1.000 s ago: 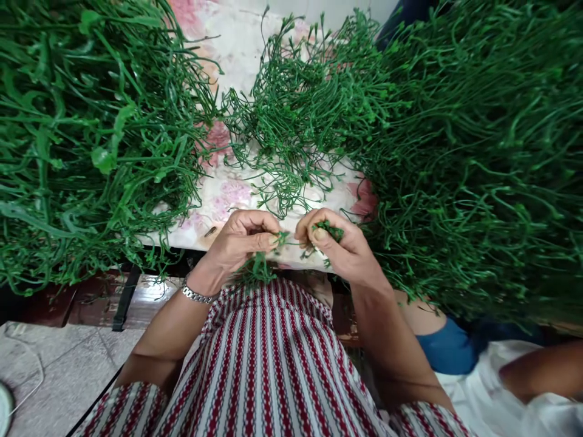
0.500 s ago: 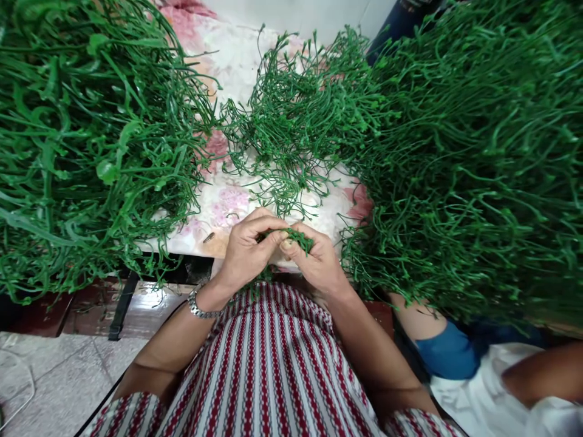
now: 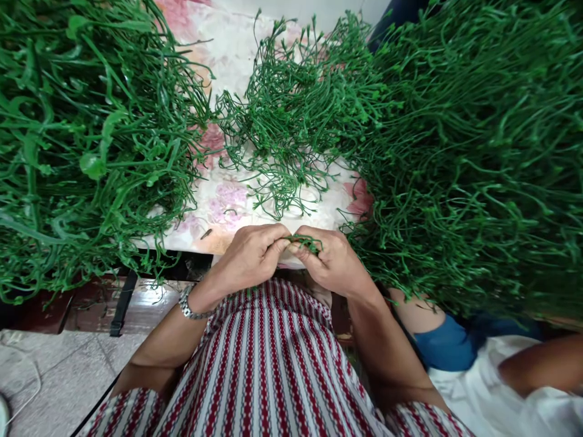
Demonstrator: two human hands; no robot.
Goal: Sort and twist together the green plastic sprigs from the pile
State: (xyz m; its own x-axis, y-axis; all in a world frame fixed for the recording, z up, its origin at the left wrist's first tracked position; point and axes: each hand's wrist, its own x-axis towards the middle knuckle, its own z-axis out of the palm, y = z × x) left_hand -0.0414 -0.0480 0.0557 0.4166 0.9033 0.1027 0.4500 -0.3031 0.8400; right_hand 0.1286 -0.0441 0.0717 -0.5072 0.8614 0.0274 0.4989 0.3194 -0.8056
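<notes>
Thin green sprig (image 3: 304,243) between fingertips.

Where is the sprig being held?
Head view, centre: the green sprig is pinched between left hand and right hand, at the floral cloth's near edge.

Our left hand (image 3: 250,258) and right hand (image 3: 334,261) close the gap. A second ago they sit apart with the green sprig (image 3: 306,243) stretched between them; now they meet over it. We curl both hands tighter, knuckles rolling up, so less of the sprig shows, just a small tuft between them. The loose stems dangling under our left hand drop out of sight.
</notes>
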